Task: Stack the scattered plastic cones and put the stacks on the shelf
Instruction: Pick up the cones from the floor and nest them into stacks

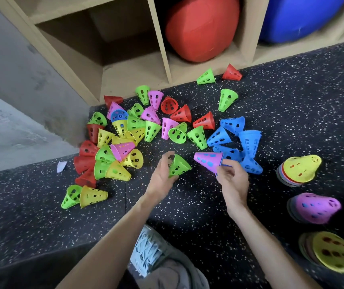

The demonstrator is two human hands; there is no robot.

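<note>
- Gripping a green perforated plastic cone (178,166), the left hand (161,177) curls its fingers and thumb around the cone's wide end; the narrow tip points right, above the floor.
- Right hand (232,181): fingers pinch the rim of a pink perforated plastic cone (208,161) with a blue cone nested inside it — blue shows through the holes. Its tip points left, toward the green cone; the two tips are near but apart.
- Scattered plastic cones (129,130) — red, yellow, green, pink and blue — lie tumbled on the black speckled rubber floor (292,113), heaped thickest at left, close to the grey wall.
- Group of blue perforated cones (235,138) lies just beyond the right hand.
- Two strays, a green cone (206,77) and a red cone (232,73), rest at the foot of the wooden cubby shelf (160,44).
- Shelf compartments hold a large red ball (200,28) and a large blue ball (300,17); the compartment at left shows nothing inside.
- Three nested stacks stand on the floor at right: a yellow-topped stack (300,168), a pink-topped stack (315,207) and a blurred yellow-topped stack at the frame edge (333,253).
- A pale blue shoe (148,249) shows between the forearms.
</note>
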